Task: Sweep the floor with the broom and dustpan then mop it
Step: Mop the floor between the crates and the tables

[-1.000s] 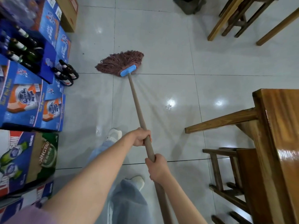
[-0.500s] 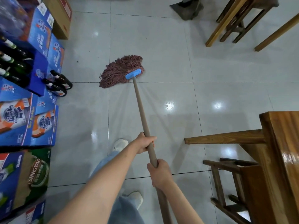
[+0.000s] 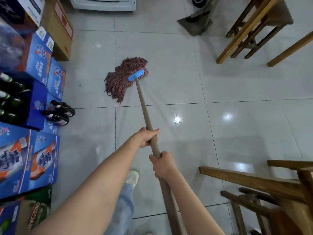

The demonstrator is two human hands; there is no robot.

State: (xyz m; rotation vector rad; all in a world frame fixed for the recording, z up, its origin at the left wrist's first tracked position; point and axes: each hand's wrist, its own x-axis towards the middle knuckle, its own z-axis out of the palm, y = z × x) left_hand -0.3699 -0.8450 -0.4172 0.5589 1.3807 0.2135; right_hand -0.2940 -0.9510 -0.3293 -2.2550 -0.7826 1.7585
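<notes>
So you've got the mop (image 3: pixel 127 78) out in front of you, its head flat on the tiled floor (image 3: pixel 237 99) just ahead and a bit left, near the stacked beer boxes (image 3: pixel 42 158) and the loose bottles (image 3: pixel 59 112). Your left hand (image 3: pixel 149 137) is wrapped round the handle (image 3: pixel 144 106) further down, and your right hand (image 3: pixel 163 165) is curled round it closer to you, both properly gripping. That spacing looks sensible to me: the pole seems stiff and light, so the drag is probably all in the head. Those reddish-brown strings look soft and floppy, likely heavier if wet, and they're bunched off to the left of the blue clamp (image 3: pixel 136 75). The glossy tiles look like they'd be slick, so I'd watch your footing and the chair (image 3: pixel 254 184) on your right.
</notes>
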